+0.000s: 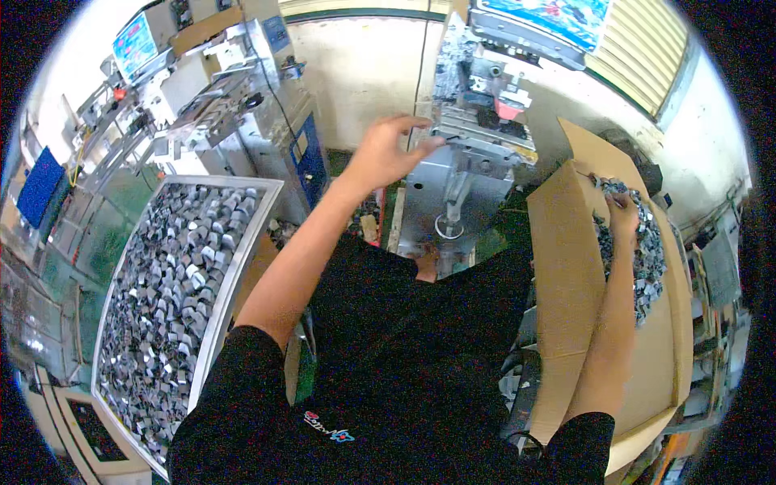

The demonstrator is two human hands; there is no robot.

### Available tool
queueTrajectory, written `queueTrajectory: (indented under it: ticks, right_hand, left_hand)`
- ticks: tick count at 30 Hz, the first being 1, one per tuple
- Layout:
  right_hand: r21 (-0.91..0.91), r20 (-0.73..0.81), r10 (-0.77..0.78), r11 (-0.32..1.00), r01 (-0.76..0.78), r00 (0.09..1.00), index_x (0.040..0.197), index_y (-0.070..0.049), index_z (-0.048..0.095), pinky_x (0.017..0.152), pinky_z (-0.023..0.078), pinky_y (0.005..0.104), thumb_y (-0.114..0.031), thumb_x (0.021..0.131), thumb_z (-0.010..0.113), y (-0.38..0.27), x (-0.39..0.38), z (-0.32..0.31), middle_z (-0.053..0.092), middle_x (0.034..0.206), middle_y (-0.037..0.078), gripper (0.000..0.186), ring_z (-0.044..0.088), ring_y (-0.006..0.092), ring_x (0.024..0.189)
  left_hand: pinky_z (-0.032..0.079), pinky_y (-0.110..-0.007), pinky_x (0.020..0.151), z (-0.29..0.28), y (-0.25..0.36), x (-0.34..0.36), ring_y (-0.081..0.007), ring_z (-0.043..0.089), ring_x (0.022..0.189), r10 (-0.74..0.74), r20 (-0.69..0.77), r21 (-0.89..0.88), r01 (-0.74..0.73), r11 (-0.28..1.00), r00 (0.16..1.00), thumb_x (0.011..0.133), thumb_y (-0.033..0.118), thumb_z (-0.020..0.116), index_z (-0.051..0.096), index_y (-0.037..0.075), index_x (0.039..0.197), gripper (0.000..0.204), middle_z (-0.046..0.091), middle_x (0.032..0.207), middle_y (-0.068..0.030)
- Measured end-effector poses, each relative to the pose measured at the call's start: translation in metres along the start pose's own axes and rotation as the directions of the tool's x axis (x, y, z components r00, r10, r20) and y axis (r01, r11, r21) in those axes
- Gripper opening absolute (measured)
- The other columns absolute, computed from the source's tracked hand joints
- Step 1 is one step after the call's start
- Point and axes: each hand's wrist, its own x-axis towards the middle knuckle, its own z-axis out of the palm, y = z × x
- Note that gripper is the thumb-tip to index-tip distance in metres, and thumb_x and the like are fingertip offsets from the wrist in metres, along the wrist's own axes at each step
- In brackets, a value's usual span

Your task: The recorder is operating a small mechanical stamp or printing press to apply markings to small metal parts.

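Observation:
My left hand (390, 150) is at the near left edge of a grey bench machine (477, 145). Its thumb and fingers are spread apart, and no part shows between them. A red block (508, 108) sits under the machine's head, to the right of this hand. My right hand (623, 217) reaches into a cardboard box (567, 275) on the right, down on a heap of small grey metal pieces (647, 279). Its fingers are curled together at the heap, and whatever lies between them is too small to make out.
To my left stands a metal-rimmed tray (234, 299) full of small curved grey metal pieces (174, 275). Beyond it is another machine (234, 105) with a blue panel. A metal ring (449, 227) hangs at the front machine's column. One box flap (588, 141) stands up.

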Motion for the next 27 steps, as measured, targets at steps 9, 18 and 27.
queueTrajectory:
  ticks: [9, 18, 27]
  right_hand:
    - [0.196, -0.066, -0.098, 0.974, 0.109, 0.993, 0.100, -0.003, 0.070, 0.083, 0.055, 0.0322, -0.008, 0.089, 0.070, -0.049, -0.009, -0.001, 0.074, 0.097, 0.011, 0.013, 0.070, 0.0226, 0.090]
    - [0.225, -0.111, -0.253, 0.936, 0.272, 0.961, 0.105, -0.004, 0.069, 0.084, 0.055, 0.0332, -0.008, 0.090, 0.070, -0.141, -0.008, 0.012, 0.074, 0.101, 0.011, 0.015, 0.072, 0.0205, 0.092]
    - [0.387, -0.064, -0.567, 0.744, 0.544, 0.821, 0.103, -0.003, 0.068, 0.082, 0.057, 0.0384, -0.007, 0.090, 0.068, -0.254, -0.021, 0.085, 0.073, 0.105, 0.016, 0.013, 0.072, 0.0326, 0.095]
  left_hand:
    - [0.043, -0.045, 0.101, 0.125, -0.012, 0.115, -0.0411, 0.059, 0.111, 0.021, 0.168, 0.261, -0.066, 0.963, 0.985, 0.075, 0.064, 0.072, 0.076, 0.005, 0.106, 0.067, 0.070, 0.113, -0.0217]
    - [0.047, -0.048, 0.102, 0.141, -0.017, 0.127, -0.0416, 0.061, 0.115, -0.045, 0.159, 0.243, 0.005, 0.970, 0.986, 0.074, 0.071, 0.070, 0.069, 0.017, 0.122, 0.072, 0.069, 0.120, -0.0177]
    - [0.047, -0.043, 0.098, 0.141, -0.025, 0.126, -0.0390, 0.064, 0.110, -0.182, 0.082, -0.065, 0.187, 0.980, 0.980, 0.090, 0.055, 0.060, 0.057, -0.002, 0.123, 0.066, 0.068, 0.114, -0.0226]
